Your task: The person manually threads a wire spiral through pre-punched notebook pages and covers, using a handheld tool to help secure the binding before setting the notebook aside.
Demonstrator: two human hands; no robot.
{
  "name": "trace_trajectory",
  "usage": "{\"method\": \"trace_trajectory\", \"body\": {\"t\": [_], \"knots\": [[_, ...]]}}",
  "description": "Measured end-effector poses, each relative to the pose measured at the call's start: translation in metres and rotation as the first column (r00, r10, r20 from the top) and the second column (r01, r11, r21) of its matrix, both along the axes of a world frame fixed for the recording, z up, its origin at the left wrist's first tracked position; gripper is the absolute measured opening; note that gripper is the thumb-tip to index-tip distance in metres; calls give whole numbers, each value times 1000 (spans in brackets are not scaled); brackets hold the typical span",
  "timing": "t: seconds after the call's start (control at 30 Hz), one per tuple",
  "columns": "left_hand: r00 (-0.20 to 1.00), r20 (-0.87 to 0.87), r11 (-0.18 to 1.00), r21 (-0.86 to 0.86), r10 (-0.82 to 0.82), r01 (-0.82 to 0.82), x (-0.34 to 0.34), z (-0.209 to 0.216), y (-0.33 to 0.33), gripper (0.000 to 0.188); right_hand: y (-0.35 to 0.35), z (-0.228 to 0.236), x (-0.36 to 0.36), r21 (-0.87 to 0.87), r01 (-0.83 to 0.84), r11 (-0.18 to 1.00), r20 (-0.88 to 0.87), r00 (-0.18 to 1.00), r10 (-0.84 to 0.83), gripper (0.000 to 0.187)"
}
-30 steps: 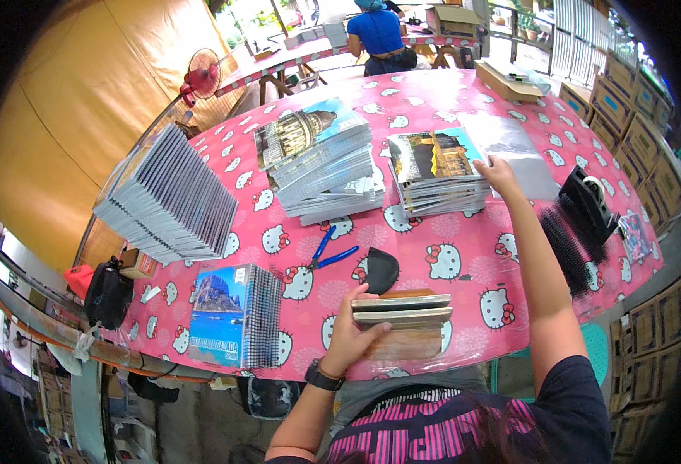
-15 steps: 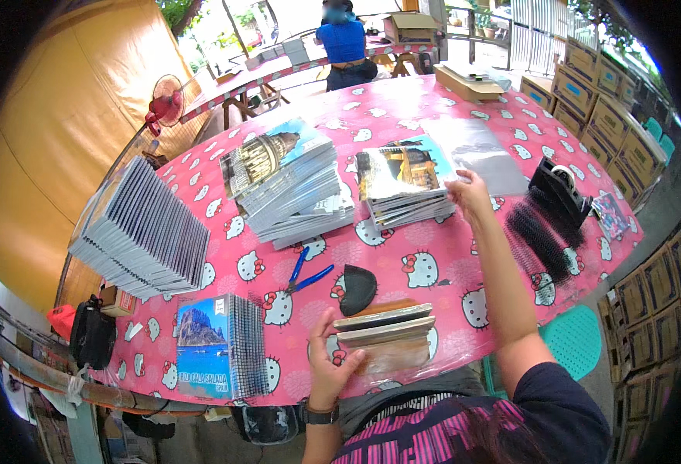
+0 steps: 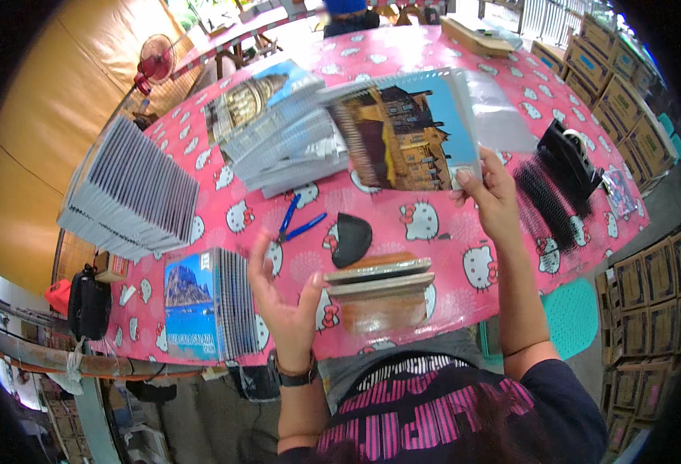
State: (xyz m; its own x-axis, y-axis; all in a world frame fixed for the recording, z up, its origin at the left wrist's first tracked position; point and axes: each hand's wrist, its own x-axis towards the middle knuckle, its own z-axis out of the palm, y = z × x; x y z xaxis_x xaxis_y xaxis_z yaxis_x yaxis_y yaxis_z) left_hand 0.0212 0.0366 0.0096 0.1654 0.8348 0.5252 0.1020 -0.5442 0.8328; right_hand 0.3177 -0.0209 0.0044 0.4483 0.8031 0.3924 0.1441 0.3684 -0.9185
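Note:
My right hand (image 3: 491, 193) grips the lower right corner of an unbound notebook (image 3: 418, 135), raised above the table. Its cover shows a building under blue sky, and punched holes run along its upper edge. My left hand (image 3: 288, 309) is lifted with fingers spread and nothing in it. Beside that hand are blue-handled pliers (image 3: 303, 226) and a dark half-round piece (image 3: 354, 240). A wooden stand (image 3: 383, 309) with two upright slats lies on the table in front of me. The notebook hides whatever is directly beneath it.
Stacked notebooks (image 3: 135, 189) rise at the left, with spiral-bound ones (image 3: 210, 305) nearer. Fanned notebooks (image 3: 278, 131) lie farther back. Black spiral coils (image 3: 549, 205) and a tape dispenser (image 3: 569, 158) sit at right, near clear plastic sheets (image 3: 499, 112). A person (image 3: 348, 19) is beyond.
My right hand has taken the notebook off the middle pile and brought it up toward me. My left hand has moved left, off the wooden stand, and opened. The view has tilted down.

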Motion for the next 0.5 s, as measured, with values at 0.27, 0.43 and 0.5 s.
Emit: {"method": "trace_trajectory", "body": {"t": [0.27, 0.43, 0.5], "knots": [[911, 227, 908, -164, -345, 385, -25, -14, 24, 28, -44, -11, -43, -29, -443, 896, 8, 896, 443, 39], [956, -212, 979, -82, -202, 188, -20, -15, 6, 17, -70, -40, -30, -172, -148, 974, 453, 866, 211, 24], [965, -196, 981, -127, -171, 148, -24, -19, 1, 18, -72, -43, -30, -206, -109, 972, 457, 868, 194, 20]]}}
